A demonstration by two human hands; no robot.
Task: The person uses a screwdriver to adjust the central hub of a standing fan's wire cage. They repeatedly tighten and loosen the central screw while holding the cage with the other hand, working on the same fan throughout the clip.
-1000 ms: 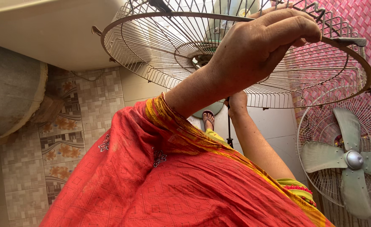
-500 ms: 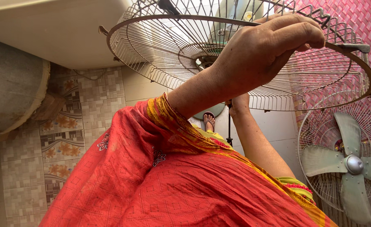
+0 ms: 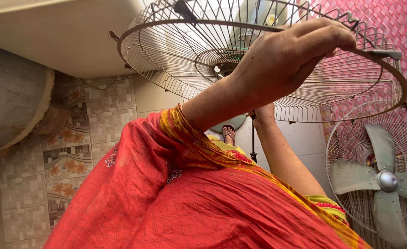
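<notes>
My left hand (image 3: 292, 60) is clenched over the near rim of a round wire fan guard (image 3: 166, 60), which it holds up, tilted, above the floor. My red, yellow-trimmed sleeve (image 3: 189, 198) fills the lower view. My right hand (image 3: 263, 116) reaches up beneath the guard, close to its centre ring (image 3: 222, 69). It is partly hidden by my left forearm and looks closed around a thin dark rod-like tool (image 3: 253, 143) that points down.
A fan with grey blades in its rear guard (image 3: 383, 180) lies at the right on a pink woven mat (image 3: 397, 27). A foot in a sandal (image 3: 229, 133) stands below. Patterned floor tiles (image 3: 69, 152) and a grey cylindrical drum (image 3: 9, 101) are at the left.
The guard and the fan have shifted slightly to the right in the view. Both hands keep the same hold.
</notes>
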